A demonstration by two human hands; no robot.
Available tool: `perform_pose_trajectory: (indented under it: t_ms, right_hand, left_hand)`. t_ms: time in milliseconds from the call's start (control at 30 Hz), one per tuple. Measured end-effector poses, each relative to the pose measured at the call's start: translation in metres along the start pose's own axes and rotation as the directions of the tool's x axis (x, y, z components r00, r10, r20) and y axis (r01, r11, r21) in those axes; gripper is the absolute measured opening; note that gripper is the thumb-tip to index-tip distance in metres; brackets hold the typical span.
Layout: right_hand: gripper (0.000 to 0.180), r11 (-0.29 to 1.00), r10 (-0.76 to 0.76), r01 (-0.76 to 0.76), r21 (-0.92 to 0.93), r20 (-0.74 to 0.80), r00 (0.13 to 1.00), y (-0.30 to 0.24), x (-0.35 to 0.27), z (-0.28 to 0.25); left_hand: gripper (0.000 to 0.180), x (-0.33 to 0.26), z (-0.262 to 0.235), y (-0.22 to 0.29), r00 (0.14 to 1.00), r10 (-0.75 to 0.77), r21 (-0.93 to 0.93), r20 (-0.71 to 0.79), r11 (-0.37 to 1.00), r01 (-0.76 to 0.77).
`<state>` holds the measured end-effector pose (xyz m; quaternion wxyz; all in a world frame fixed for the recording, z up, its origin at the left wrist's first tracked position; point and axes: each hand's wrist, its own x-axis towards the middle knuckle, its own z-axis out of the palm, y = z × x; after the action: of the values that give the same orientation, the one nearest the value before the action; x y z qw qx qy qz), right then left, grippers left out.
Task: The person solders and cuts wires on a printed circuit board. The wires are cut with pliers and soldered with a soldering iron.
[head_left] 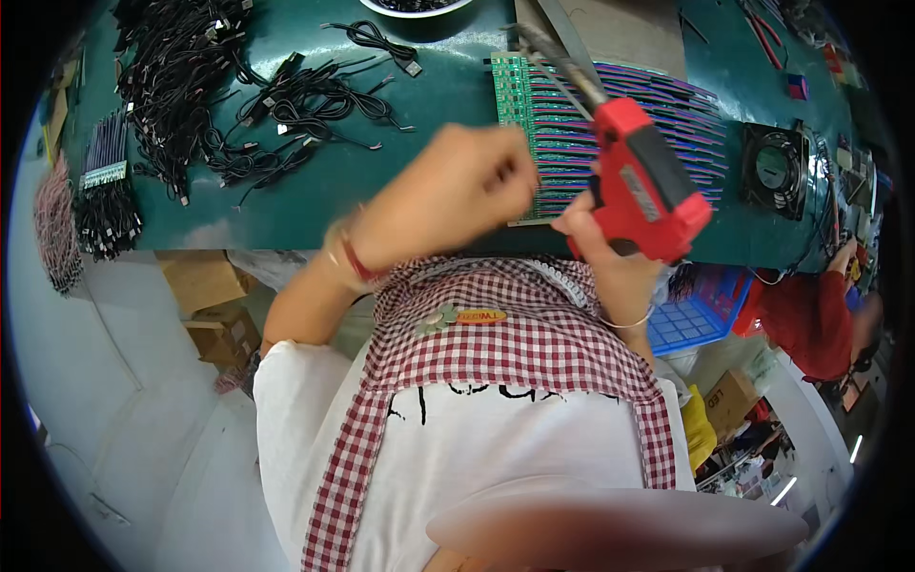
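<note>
A red and black soldering gun (648, 176) is gripped in my right hand (610, 253), its metal tip slanting up and to the left over the table. Below that tip lies a panel of green circuit boards (513, 91), with rows of thin multicoloured wires (658, 95) running off to the right. My left hand (467, 181), blurred by motion, is curled closed in front of the panel's left edge. Anything between its fingers is hidden. To its left on the green table are loose black USB cables (315, 100) with stripped ends.
A large heap of black cables (176, 86) covers the table's left part, beside a wired board bundle (105, 174). A white bowl (416, 8) stands at the back. On the right are a black fan (774, 170), red-handled pliers (765, 43) and a co-worker in a red sleeve (805, 319).
</note>
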<state>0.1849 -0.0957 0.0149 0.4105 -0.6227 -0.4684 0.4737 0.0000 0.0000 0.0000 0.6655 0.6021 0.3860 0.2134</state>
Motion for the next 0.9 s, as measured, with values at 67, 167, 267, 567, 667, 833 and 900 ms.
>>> perform_pose_trajectory:
  t_ms: [67, 167, 267, 567, 667, 833, 900]
  right_hand:
    - [0.045, 0.982, -0.059, 0.077, 0.175, -0.105, 0.993, -0.002, -0.003, -0.010]
    - [0.044, 0.985, -0.032, 0.044, 0.167, -0.078, 0.996, 0.016, -0.008, -0.038]
    - [0.042, 0.977, 0.005, 0.017, 0.210, -0.100, 0.995, 0.032, -0.012, -0.044]
    - [0.039, 0.972, 0.030, -0.023, 0.233, -0.025, 0.999, 0.045, -0.019, -0.031]
    - [0.036, 0.977, 0.055, -0.052, 0.205, -0.008, 0.998, 0.048, -0.019, -0.031]
    - [0.033, 0.992, 0.020, -0.018, 0.122, -0.018, 1.000, 0.056, -0.021, -0.029]
    - [0.031, 0.995, 0.021, -0.020, 0.098, -0.014, 1.000, 0.055, -0.020, -0.028]
  left_hand:
    - [0.005, 0.010, -0.014, -0.006, 0.994, -0.108, -0.148, -0.029, 0.984, 0.103]
    - [0.009, 0.031, -0.038, -0.028, 0.982, -0.155, -0.136, -0.108, 0.981, 0.140]
    - [0.010, 0.040, -0.038, -0.031, 0.975, -0.203, -0.097, -0.085, 0.976, 0.195]
    - [0.011, 0.047, -0.041, -0.037, 0.973, -0.232, -0.109, 0.004, 0.967, 0.231]
    - [0.011, 0.046, -0.042, -0.038, 0.970, -0.242, -0.121, 0.008, 0.963, 0.241]
    - [0.011, 0.048, -0.041, -0.038, 0.971, -0.239, -0.142, 0.020, 0.961, 0.239]
    - [0.010, 0.047, -0.040, -0.037, 0.972, -0.237, -0.145, 0.011, 0.961, 0.236]
